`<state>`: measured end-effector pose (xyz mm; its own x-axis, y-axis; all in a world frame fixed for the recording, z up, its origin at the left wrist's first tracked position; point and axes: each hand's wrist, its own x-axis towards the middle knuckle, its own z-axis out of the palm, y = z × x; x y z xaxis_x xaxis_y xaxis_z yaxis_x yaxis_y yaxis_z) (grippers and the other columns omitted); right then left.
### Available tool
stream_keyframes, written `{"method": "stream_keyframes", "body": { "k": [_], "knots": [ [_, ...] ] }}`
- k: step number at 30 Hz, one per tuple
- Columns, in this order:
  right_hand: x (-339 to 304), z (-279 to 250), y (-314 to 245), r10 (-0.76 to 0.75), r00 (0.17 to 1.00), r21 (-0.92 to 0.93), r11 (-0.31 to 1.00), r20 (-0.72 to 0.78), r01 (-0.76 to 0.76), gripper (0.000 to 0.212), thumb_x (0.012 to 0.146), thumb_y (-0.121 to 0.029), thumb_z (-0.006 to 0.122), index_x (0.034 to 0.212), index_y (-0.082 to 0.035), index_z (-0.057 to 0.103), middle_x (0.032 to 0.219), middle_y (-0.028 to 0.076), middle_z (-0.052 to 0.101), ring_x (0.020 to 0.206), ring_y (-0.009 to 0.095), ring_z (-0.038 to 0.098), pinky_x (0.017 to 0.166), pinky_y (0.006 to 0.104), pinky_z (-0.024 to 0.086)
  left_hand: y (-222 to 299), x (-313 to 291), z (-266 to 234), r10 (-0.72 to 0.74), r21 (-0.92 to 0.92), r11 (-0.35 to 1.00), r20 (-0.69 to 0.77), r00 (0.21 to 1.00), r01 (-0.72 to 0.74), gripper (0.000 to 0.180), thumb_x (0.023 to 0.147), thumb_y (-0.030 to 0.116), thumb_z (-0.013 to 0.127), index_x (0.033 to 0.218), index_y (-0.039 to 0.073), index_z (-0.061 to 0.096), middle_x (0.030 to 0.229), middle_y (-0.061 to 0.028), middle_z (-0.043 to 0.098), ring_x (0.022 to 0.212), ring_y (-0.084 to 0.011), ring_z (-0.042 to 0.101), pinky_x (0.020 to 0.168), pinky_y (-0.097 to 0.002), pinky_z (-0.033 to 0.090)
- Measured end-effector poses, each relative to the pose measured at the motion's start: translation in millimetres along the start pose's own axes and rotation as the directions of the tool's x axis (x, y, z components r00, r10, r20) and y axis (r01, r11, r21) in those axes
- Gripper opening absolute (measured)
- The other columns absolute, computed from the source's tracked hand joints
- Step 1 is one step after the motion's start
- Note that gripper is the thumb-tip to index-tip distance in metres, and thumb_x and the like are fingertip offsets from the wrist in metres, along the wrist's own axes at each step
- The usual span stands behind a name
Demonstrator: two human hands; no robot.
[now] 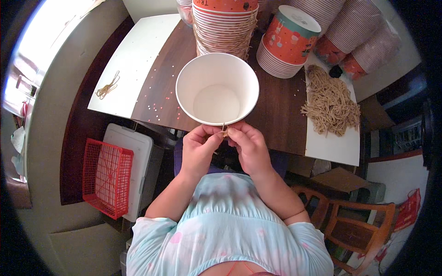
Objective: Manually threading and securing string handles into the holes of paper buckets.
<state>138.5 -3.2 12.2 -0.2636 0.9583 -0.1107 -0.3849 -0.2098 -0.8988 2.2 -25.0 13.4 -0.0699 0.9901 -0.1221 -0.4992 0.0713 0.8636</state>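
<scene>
A white paper bucket (217, 87) stands with its open top toward me at the table's near edge, and its inside is bare. At its near rim my left hand (199, 146) and my right hand (250, 146) meet, thumbs and fingertips pinched together. Between them shows a short bit of tan cord (224, 133) at the rim; its ends are hidden by my fingers. To the right lies a heap of tan cords (333, 103) on a white board. A small looped bundle of cord (108, 86) rests on the white board at left.
Behind the bucket rises a tall stack of orange-and-white buckets (224, 37) with cords around it. Another bucket stack (290, 43) stands right of it, with bagged stacks (352, 34) beyond. Small dots are scattered on the brown tabletop (154, 83). A red basket (108, 177) and a wooden chair (357, 225) flank me.
</scene>
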Motion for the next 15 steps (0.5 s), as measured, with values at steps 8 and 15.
{"method": "stream_keyframes", "body": {
  "k": [8,15],
  "knots": [
    [3.3,0.5,1.8,-0.136,0.987,-0.204,0.972,-0.086,0.116,0.015,0.090,-0.014,0.058,0.091,0.000,0.064,0.091,0.003,0.063,0.082,0.008,0.057,0.076,0.0242,0.046,-4.1,-9.1,9.0,0.376,0.224,0.906,-0.034,0.926,-0.359,0.018,0.080,-0.005,0.065,0.097,-0.004,0.060,0.098,-0.0070,0.063,0.076,-0.0070,0.059,0.065,-0.0196,0.047],
    [2.9,1.9,-1.4,-0.091,0.994,-0.166,0.983,-0.061,0.080,0.015,0.089,-0.013,0.060,0.088,0.001,0.064,0.091,0.003,0.062,0.082,0.008,0.057,0.074,0.0228,0.046,0.1,-6.7,5.5,0.609,0.659,0.481,0.224,0.761,-0.579,0.021,0.073,-0.006,0.070,0.092,0.001,0.063,0.092,-0.0076,0.061,0.075,-0.0101,0.058,0.060,-0.0213,0.047]
  ]
}}
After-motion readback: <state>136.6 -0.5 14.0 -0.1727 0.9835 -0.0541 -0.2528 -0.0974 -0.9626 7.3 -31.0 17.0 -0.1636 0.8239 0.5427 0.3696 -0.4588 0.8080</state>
